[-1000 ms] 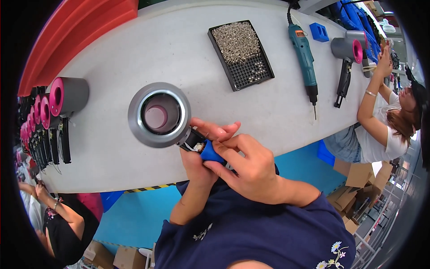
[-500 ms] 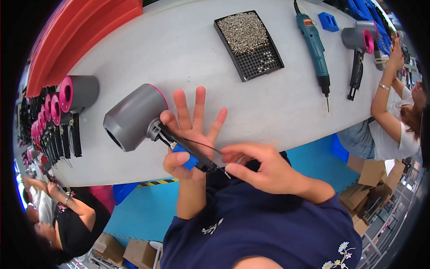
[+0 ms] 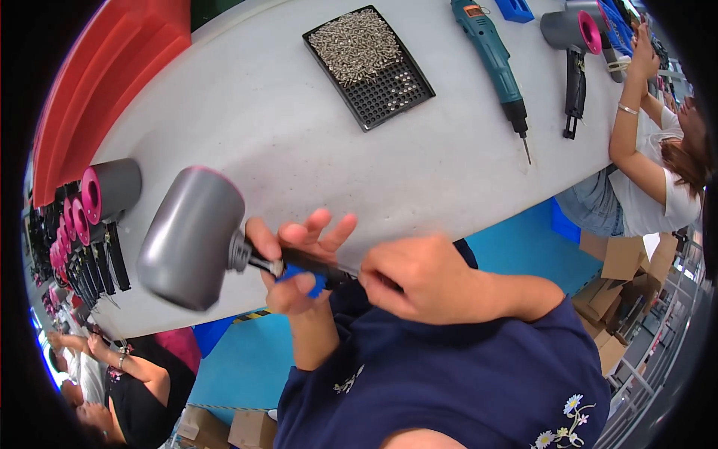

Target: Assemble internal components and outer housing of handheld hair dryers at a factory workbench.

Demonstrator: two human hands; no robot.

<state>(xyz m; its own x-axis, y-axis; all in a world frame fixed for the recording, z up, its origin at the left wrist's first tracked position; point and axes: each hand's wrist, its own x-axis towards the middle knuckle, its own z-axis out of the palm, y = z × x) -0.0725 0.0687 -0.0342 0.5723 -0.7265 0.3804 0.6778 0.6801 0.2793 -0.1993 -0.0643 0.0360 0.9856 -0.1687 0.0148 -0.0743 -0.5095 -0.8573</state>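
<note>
A grey hair dryer (image 3: 194, 243) with an open black handle hangs tilted over the table's near edge, its barrel to the left. My left hand (image 3: 287, 299) grips the handle, thumb over a blue piece (image 3: 317, 286) set against it, other fingers curled loosely above. At the handle's lower end my right hand (image 3: 426, 277) is closed in a pinch. A thin wire-like strand seems to run into those fingertips, but what they hold is mostly hidden.
A black tray (image 3: 366, 105) holds many small metal screws. Right of it lie a teal electric screwdriver (image 3: 490, 56), a blue block (image 3: 514, 9) and another hair dryer (image 3: 565, 31). More dryers (image 3: 116, 187) line the left, below a red bin (image 3: 112, 82). Co-workers sit at both sides.
The dryer has moved left and down and turned, its barrel blurred. My left fingers, spread before, have curled in. My right hand has closed at the handle's end. The view has shifted.
</note>
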